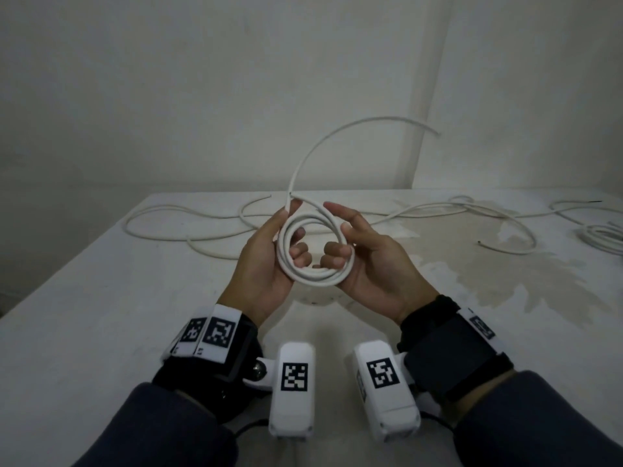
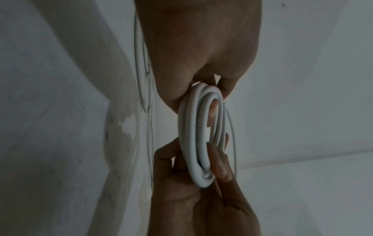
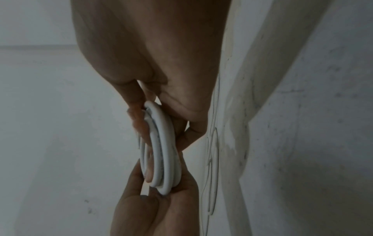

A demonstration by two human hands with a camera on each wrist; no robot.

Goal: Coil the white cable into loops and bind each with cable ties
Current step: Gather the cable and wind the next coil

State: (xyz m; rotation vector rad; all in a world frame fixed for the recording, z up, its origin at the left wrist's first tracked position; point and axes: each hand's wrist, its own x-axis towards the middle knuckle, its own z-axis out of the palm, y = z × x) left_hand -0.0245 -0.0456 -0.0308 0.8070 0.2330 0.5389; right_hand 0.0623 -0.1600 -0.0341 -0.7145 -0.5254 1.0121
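A white cable coil (image 1: 315, 276) of a few loops is held upright above the table between both hands. My left hand (image 1: 269, 261) grips its left side, fingers curled through the ring and thumb on the outside. My right hand (image 1: 367, 261) grips the right side, lower fingers curled through the ring, index finger stretched out above it. A free tail (image 1: 340, 133) of the cable arcs up and to the right from the top of the coil. The wrist views show the coil (image 2: 199, 137) (image 3: 161, 148) edge-on, pinched by fingers from both sides.
Several loose white cables (image 1: 215, 217) lie spread over the far half of the white table (image 1: 101, 315). Another coiled bundle (image 1: 603, 235) sits at the far right edge. Walls stand close behind the table. No cable ties are visible.
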